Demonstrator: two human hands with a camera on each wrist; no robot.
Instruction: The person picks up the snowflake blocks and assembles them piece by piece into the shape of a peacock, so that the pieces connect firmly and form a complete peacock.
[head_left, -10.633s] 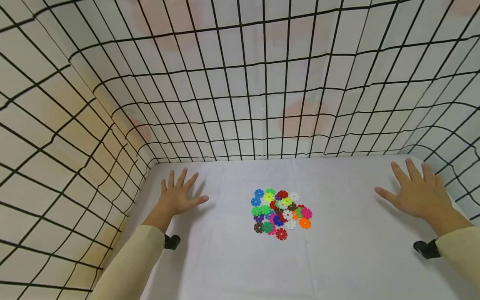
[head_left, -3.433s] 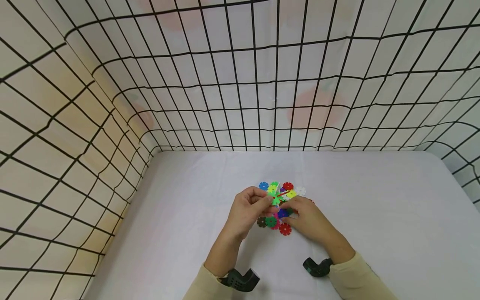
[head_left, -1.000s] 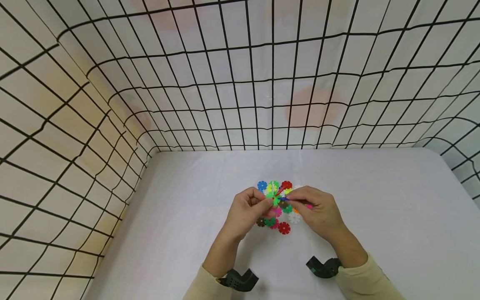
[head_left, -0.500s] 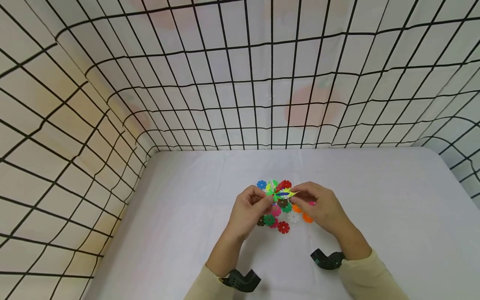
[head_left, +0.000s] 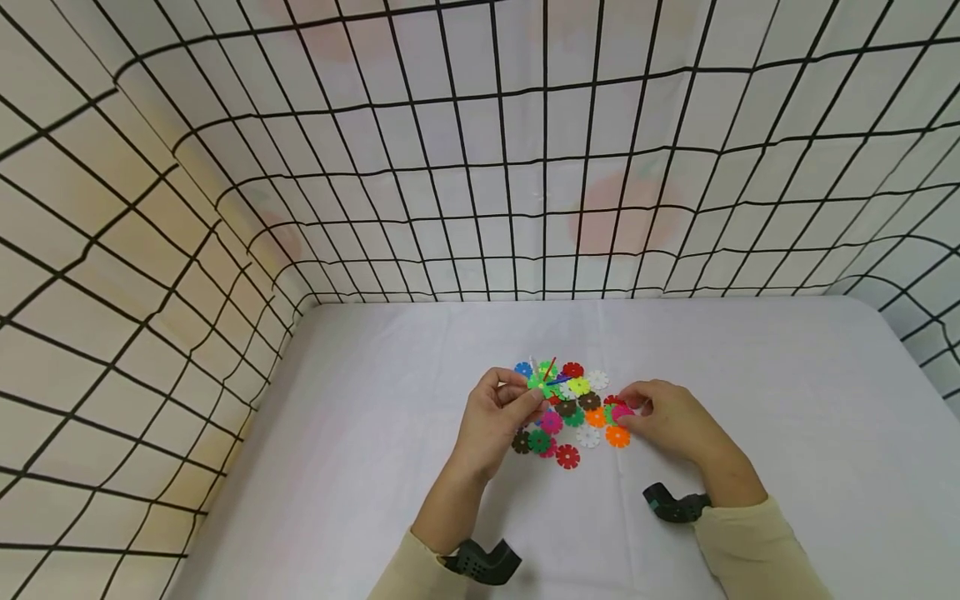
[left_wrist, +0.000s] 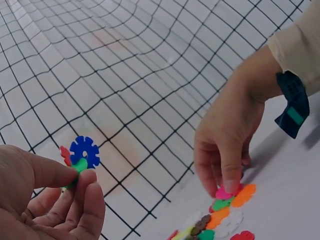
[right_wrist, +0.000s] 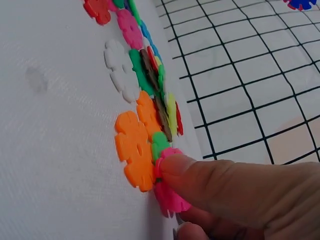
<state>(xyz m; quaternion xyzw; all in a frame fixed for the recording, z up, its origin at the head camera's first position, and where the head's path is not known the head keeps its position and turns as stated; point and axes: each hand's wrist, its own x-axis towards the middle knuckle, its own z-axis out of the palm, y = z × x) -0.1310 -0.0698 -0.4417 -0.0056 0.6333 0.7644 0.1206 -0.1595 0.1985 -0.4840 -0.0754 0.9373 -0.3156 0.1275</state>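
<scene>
My left hand [head_left: 487, 421] pinches a green notched snowflake disc [head_left: 536, 383] between thumb and fingers, above the left part of a pile of such discs. Slotted into it edge-on are a blue disc [left_wrist: 85, 153], a red disc [left_wrist: 65, 155] and a white one that shows in the head view. At the right end of the pile, my right hand [head_left: 671, 421] has its thumb on a pink disc [right_wrist: 172, 197], with its fingers curled at the far side. Under that pink disc lies a green one [right_wrist: 159, 145], and an orange disc [right_wrist: 134, 150] is right beside it.
Several loose discs lie flat between the hands, among them a red disc [head_left: 567, 457], a white disc [head_left: 588, 436] and a yellow disc [head_left: 578, 386]. A black wire grid [head_left: 545, 208] rises behind and at both sides of the white-covered table [head_left: 360, 467].
The hands, first spread apart, came to the pile. My right hand brought a blue disc to the green one, let go, and moved right to the pink disc. My left hand keeps its hold.
</scene>
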